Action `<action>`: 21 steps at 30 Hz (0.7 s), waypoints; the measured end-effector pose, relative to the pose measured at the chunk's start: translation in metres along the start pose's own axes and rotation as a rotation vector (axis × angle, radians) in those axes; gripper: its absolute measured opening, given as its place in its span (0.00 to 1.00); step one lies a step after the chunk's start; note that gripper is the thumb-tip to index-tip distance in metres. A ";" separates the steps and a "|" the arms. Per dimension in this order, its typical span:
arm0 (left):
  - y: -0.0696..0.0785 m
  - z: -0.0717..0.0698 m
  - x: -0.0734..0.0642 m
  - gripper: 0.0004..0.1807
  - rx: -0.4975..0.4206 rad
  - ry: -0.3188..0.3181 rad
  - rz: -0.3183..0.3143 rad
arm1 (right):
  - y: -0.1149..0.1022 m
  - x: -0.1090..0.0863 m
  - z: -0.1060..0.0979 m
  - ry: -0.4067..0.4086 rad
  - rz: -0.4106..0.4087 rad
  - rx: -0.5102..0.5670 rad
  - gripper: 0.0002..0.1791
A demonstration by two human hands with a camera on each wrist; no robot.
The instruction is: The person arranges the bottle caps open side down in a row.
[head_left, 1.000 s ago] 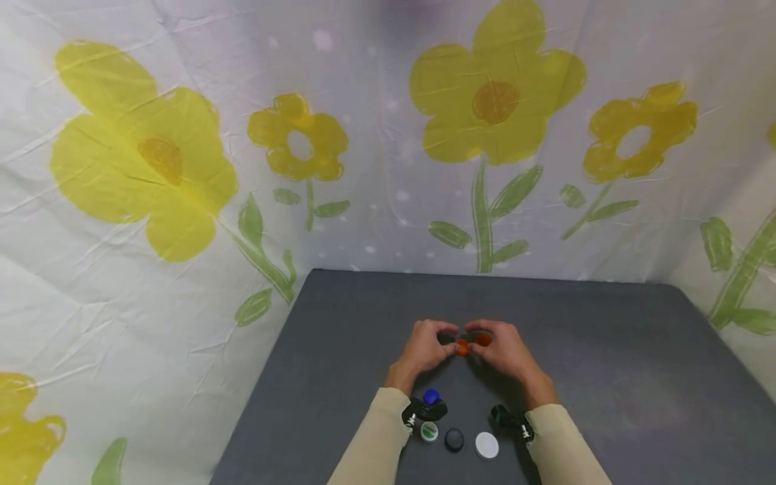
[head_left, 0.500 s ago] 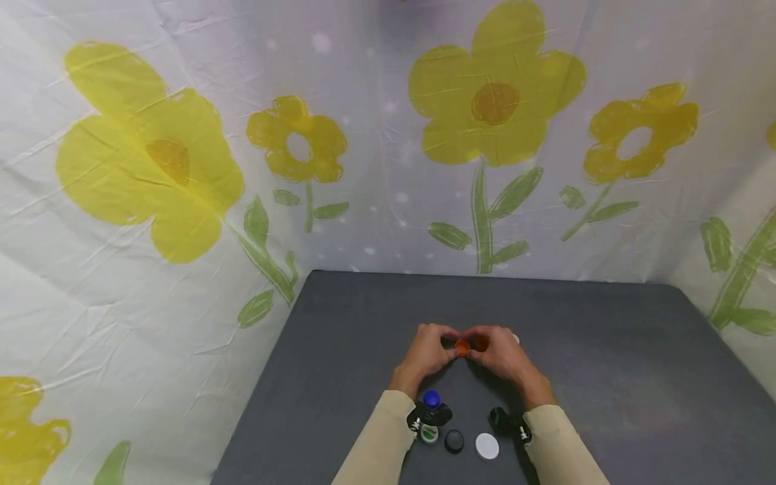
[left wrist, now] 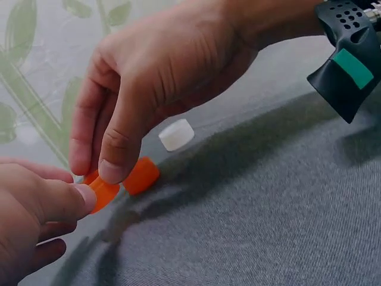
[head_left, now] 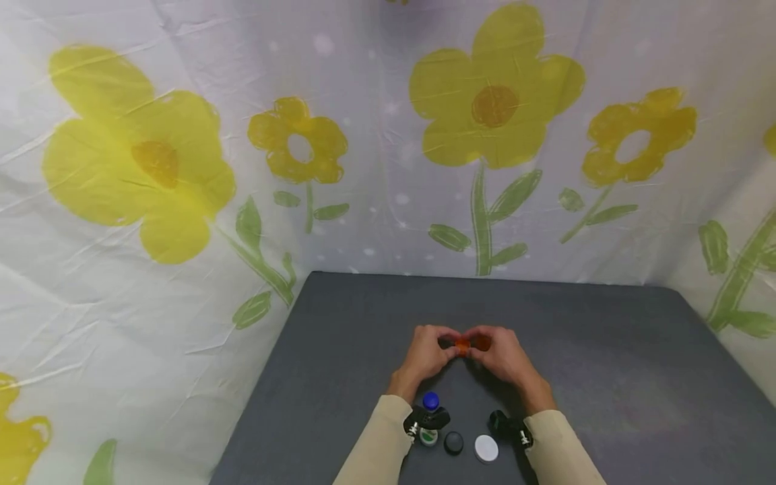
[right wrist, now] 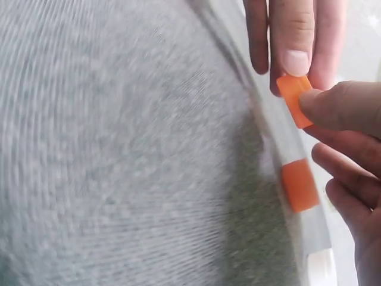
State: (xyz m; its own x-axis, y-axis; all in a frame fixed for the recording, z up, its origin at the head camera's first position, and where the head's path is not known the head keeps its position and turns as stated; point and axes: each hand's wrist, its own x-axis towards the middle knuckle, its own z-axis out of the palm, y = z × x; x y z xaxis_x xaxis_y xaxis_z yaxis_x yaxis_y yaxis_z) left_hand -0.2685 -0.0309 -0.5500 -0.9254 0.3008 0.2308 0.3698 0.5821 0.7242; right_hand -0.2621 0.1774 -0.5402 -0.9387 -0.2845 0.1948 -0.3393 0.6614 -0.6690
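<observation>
My left hand [head_left: 426,353] and my right hand [head_left: 502,353] meet near the middle of the dark table. Between them they pinch one orange bottle cap [left wrist: 105,195], thumbs on the near side. The right wrist view shows this held cap [right wrist: 292,98] tilted, with a thumb pressed on it. A second orange cap [left wrist: 141,176] rests on the table just past the held one, and shows through the curl of my right hand in the head view. Further along lies a white cap [left wrist: 177,135], covered by my right hand in the head view.
Closer to me, several caps lie on the table [head_left: 339,377]: a blue cap [head_left: 431,401], a white cap with a green mark [head_left: 428,437], a black cap [head_left: 453,443] and a larger white cap [head_left: 486,448]. A flowered curtain [head_left: 382,135] hangs behind the table.
A second ago the two index fingers stood apart over the orange cap; now their tips have come together at it. The near caps have stayed in place.
</observation>
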 end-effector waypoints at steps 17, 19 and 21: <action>0.031 -0.027 -0.020 0.12 -0.033 0.021 -0.019 | -0.040 -0.020 -0.014 0.076 0.061 0.034 0.12; 0.035 -0.031 -0.023 0.12 -0.040 0.021 -0.013 | -0.046 -0.023 -0.016 0.088 0.063 0.042 0.12; 0.038 -0.034 -0.026 0.12 -0.047 0.019 -0.004 | -0.050 -0.026 -0.018 0.097 0.062 0.052 0.13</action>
State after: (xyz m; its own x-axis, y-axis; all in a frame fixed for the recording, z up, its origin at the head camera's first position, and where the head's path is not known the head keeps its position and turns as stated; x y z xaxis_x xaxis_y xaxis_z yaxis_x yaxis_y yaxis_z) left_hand -0.2336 -0.0428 -0.5063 -0.9284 0.2840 0.2398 0.3622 0.5469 0.7548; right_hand -0.2218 0.1636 -0.4990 -0.9602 -0.1741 0.2185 -0.2790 0.6382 -0.7176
